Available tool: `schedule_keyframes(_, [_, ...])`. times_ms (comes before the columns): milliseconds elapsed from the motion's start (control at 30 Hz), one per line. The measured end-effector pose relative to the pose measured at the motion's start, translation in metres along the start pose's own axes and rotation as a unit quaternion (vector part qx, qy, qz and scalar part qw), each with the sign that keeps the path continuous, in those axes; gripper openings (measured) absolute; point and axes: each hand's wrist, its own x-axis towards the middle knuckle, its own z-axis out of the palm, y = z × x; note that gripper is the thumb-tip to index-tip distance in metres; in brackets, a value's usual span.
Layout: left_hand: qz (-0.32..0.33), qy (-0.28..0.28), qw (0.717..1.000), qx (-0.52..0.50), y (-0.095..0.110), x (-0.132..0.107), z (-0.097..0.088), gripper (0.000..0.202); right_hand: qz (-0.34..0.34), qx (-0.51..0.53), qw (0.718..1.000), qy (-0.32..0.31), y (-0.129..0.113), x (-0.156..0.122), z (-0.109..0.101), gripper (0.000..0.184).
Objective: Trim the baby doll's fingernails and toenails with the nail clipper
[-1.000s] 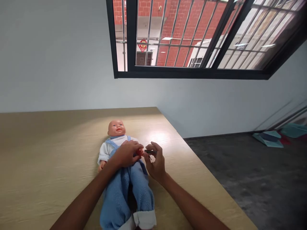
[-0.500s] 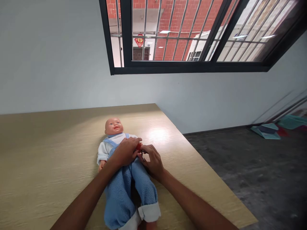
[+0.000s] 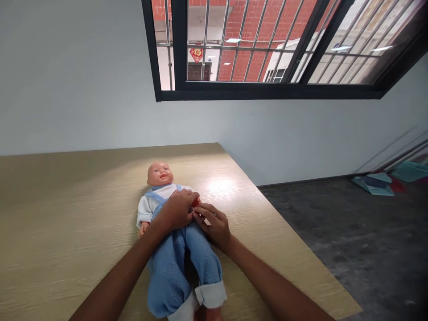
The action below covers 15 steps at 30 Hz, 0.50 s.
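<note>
A baby doll (image 3: 160, 174) in a white top and blue dungarees lies on its back on the wooden table (image 3: 67, 214), head away from me. My left hand (image 3: 175, 209) lies over the doll's chest, fingers closed round a small reddish part (image 3: 195, 201) at the doll's side, probably its hand. My right hand (image 3: 216, 227) presses against it from the right with fingers curled. The thin dark tool it held a moment ago is hidden under the fingers.
The table's right edge (image 3: 284, 232) runs diagonally just right of my right hand, with dark floor (image 3: 351, 249) below. Teal and red flat things (image 3: 374, 185) lie on the floor far right. A barred window (image 3: 267, 44) is set in the grey wall ahead.
My right hand, which held a thin dark tool raised beside the doll, has come down and left against my left hand at the reddish part. The view shifted slightly.
</note>
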Motion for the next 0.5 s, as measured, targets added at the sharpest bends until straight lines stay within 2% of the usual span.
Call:
schedule_keyframes(133, [-0.001, -0.005, 1.000, 0.003, 0.0000, 0.0005, -0.0009, 0.012, 0.005, 0.010, 1.000, -0.016, -0.0009, 0.0045, -0.0063, 0.026])
schedule_keyframes(233, [0.005, -0.006, 1.000, 0.000, 0.0000, 0.0007, -0.0008, 0.012, -0.030, -0.010, 0.999, -0.033, 0.0005, 0.0059, -0.0082, 0.034])
schedule_keyframes(367, [0.004, -0.006, 1.000, -0.008, -0.0001, 0.0010, 0.0004, 0.018, -0.059, -0.054, 0.996, -0.033, 0.0028, 0.0051, -0.0064, 0.046])
schedule_keyframes(500, [0.002, -0.007, 1.000, -0.007, -0.0013, 0.0017, 0.0021, 0.025, -0.060, -0.071, 0.995, -0.038, 0.0035, 0.0047, -0.0055, 0.049])
